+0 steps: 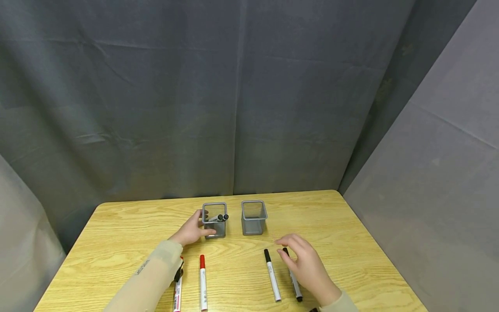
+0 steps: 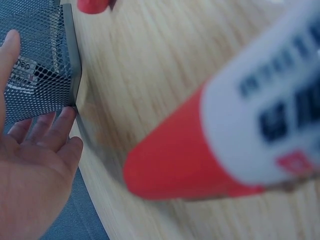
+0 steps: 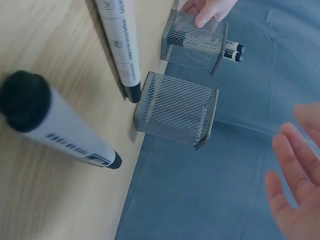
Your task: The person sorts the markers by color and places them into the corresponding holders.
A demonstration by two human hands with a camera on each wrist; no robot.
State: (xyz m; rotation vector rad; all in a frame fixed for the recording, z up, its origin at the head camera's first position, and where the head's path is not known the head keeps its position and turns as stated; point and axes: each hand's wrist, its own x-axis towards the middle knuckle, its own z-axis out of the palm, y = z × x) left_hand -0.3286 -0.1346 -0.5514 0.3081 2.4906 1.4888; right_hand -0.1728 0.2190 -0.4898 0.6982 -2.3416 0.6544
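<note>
My left hand (image 1: 189, 231) holds the left wire-mesh pen holder (image 1: 220, 231), its thumb along the near side and the other fingers round the left side. Two markers with black ends (image 1: 223, 217) lean inside that holder. On the right, my right hand (image 1: 307, 264) hovers with thumb and fingers apart and loosely bent, nothing between them. It overlaps a black-capped marker (image 1: 295, 286) in the head view. Another black-capped marker (image 1: 272, 277) lies just left of it. In the right wrist view the fingers (image 3: 297, 172) are spread in the air.
A second mesh pen holder (image 1: 253, 226) stands right of the held one, with nothing visible inside. A red-capped marker (image 1: 203, 284) lies near the front; another red marker (image 1: 177, 294) lies partly under the left forearm. Grey curtains (image 1: 234, 108) hang behind the wooden table (image 1: 128, 225).
</note>
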